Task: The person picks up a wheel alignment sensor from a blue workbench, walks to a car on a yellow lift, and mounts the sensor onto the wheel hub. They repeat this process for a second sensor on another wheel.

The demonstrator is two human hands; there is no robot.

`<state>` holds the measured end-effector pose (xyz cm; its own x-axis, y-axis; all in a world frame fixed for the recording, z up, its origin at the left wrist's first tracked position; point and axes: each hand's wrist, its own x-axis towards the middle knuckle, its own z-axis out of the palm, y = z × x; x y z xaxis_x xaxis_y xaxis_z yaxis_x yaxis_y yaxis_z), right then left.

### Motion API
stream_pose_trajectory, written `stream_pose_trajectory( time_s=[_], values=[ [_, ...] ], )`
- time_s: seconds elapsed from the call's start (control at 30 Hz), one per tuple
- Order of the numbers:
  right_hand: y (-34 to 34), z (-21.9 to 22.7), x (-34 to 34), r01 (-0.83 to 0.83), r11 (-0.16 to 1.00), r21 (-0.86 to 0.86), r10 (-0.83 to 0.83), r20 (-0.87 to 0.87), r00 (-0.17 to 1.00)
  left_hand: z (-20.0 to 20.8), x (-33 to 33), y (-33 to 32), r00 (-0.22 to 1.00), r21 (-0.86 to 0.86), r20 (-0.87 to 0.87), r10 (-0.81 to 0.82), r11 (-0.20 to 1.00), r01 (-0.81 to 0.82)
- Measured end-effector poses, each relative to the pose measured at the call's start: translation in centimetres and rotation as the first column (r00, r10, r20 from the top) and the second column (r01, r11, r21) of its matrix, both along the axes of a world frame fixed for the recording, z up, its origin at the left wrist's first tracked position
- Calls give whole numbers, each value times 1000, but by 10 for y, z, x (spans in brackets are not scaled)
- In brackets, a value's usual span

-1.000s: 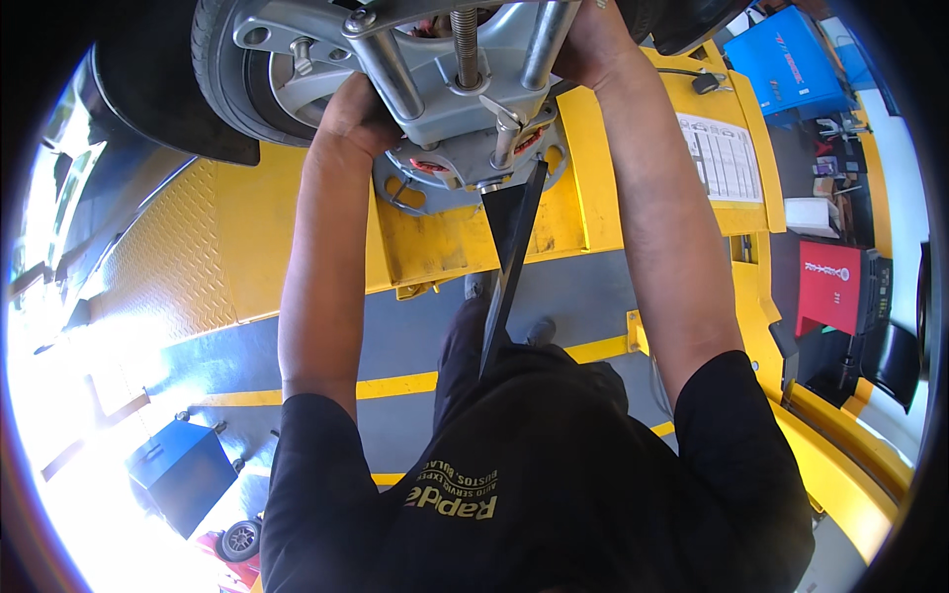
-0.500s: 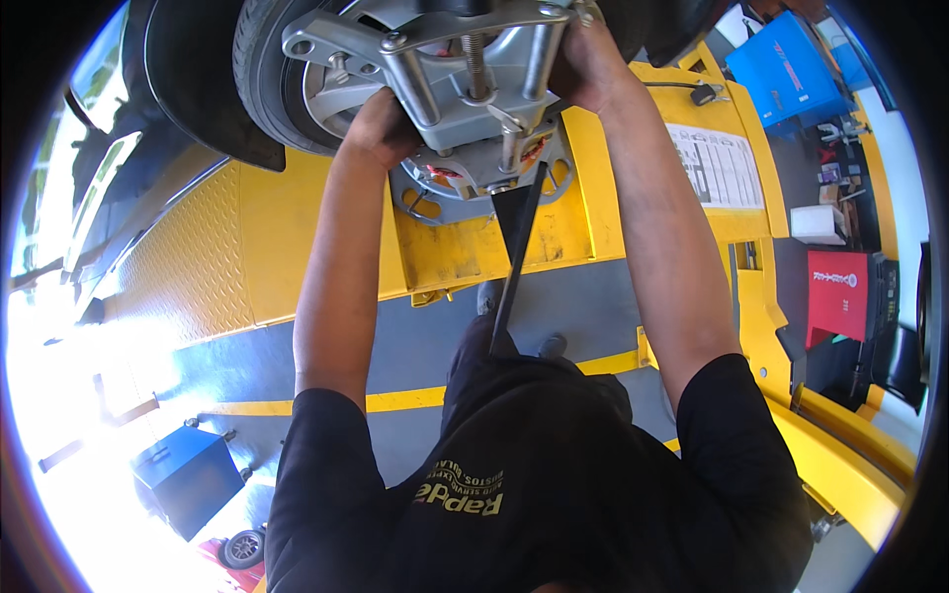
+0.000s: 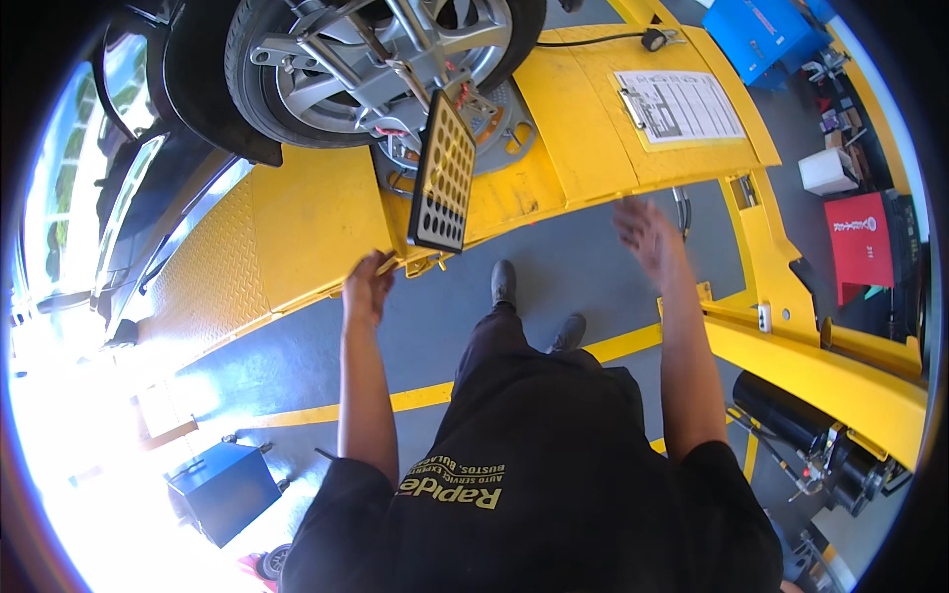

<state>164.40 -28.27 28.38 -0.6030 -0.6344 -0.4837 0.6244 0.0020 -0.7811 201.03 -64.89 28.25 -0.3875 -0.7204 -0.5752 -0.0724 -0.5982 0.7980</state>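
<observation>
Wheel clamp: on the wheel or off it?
On. The metal clamp sits across the wheel's face, with the left hand and right hand both apart from it.

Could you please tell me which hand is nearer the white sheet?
The right hand, below the white sheet in the picture; the left hand is nearer the dotted board.

Silver clamp (image 3: 388, 98) spans the wheel (image 3: 253, 97); its dotted panel (image 3: 445, 176) sits tilted.

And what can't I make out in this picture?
Head view:
Wheel clamp: top cut off by the upper edge.
Grey plate: partly hidden behind the holed panel.
Right hand: fingers blurred.
Left hand: whether it holds anything, too small to tell.
Clipboard sheet: print too small.
</observation>
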Motion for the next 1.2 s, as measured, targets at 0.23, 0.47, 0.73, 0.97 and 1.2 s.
stream_pose_trajectory(
  time_s=[0.23,0.47,0.73,0.97,1.2],
  values=[
    [189,-84,169,189,929,317,-241,133,961,-34,-10,88,780,-81,277,-560,796,600],
    [253,-49,312,579,738,347,-625,30,780,-78,-68,154,53,11,386,-921,62,998],
    [364,-47,444,711,542,448,-802,22,597,-50,-57,280,-237,95,306,-922,-218,971],
    [519,-59,563,828,363,427,-906,-48,421,-116,-44,390,-620,381,470,-629,-489,785],
    [694,8,652,946,58,320,-995,-55,79,-150,-48,507,-615,500,628,-476,-359,788]
  ],
)
